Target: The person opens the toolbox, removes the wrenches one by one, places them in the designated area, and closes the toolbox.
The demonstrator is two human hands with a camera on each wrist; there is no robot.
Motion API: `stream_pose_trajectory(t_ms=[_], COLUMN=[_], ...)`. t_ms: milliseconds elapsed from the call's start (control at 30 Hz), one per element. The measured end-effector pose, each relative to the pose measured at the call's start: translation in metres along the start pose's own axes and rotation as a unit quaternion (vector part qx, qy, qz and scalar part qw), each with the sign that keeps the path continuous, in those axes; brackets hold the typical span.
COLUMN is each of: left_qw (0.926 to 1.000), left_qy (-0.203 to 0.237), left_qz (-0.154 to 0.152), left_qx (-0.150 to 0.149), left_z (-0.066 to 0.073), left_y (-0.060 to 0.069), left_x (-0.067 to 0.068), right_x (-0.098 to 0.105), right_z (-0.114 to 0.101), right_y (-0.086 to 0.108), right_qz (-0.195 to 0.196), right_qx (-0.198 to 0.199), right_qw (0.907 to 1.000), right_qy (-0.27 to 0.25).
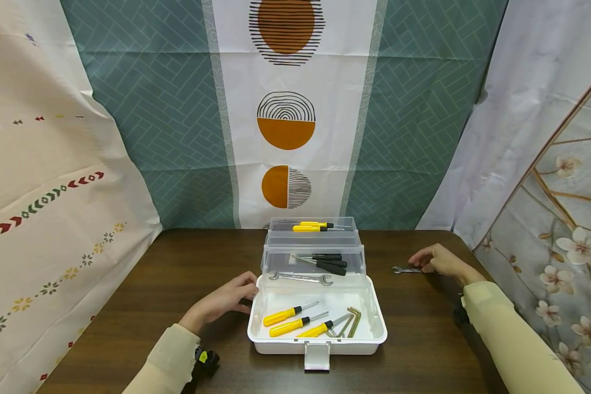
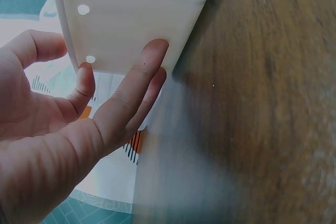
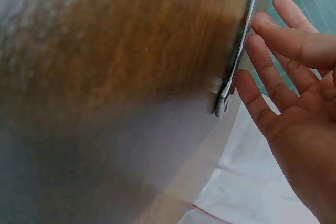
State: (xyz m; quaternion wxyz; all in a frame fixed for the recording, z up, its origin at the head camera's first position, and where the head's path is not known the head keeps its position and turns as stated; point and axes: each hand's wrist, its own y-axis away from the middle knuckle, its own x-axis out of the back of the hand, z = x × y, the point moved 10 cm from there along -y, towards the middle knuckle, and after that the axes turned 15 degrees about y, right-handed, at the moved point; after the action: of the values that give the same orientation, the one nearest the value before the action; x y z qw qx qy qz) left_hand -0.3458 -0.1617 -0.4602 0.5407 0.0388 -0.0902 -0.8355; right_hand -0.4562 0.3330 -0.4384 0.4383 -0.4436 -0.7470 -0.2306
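The right hand [image 1: 440,261] is by far the nearer one to the open-end wrench [image 1: 407,270], which lies flat on the tabletop [image 1: 413,328] right at its fingertips [image 3: 255,45]. From those fingertips one forked end points left, toward the white toolbox [image 1: 268,348], while the shank runs back beneath the hand; the long axis lies roughly sideways, so any pinch would likely need to close across that narrow shank. The right fingers are loosely bent and spread alongside the metal, not wrapped round it; whether a tip truly touches it, I cannot tell. Across the toolbox, well apart from the wrench, the left hand [image 1: 226,298] has its fingers spread, with tips against the box's left side; whether one hooks over the rim is unclear. In the head view the hand covers the wrench's middle and makes its other end hard to make out; in the right wrist view the shank is cut off at the top edge and the wood is blurred.
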Motion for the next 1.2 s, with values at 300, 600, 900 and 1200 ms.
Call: stream_pose_trajectory(t_ms=[300, 600, 900, 1200], left_qw=[1.0000, 1.0000, 1.0000, 1.0000], left_qy=[-0.002, -0.003, -0.003, 0.000], left_qz=[-0.002, -0.001, 0.000, 0.005], left_qx=[0.000, -0.002, -0.001, 0.005], left_z=[0.001, 0.003, 0.002, -0.002], left_y=[0.000, 0.001, 0.000, -0.001], left_x=[-0.001, -0.002, -0.001, 0.001], right_x=[0.006, 0.008, 0.009, 0.010], right_z=[-0.007, -0.016, -0.017, -0.032], right_y=[-0.003, -0.008, -0.011, -0.012], right_qz=[0.005, 0.000, 0.000, -0.008], right_qx=[-0.010, -0.004, -0.004, 0.022], right_qw=[0.9995, 0.9995, 0.9997, 0.9984], right_qy=[-0.029, -0.031, -0.025, -0.051])
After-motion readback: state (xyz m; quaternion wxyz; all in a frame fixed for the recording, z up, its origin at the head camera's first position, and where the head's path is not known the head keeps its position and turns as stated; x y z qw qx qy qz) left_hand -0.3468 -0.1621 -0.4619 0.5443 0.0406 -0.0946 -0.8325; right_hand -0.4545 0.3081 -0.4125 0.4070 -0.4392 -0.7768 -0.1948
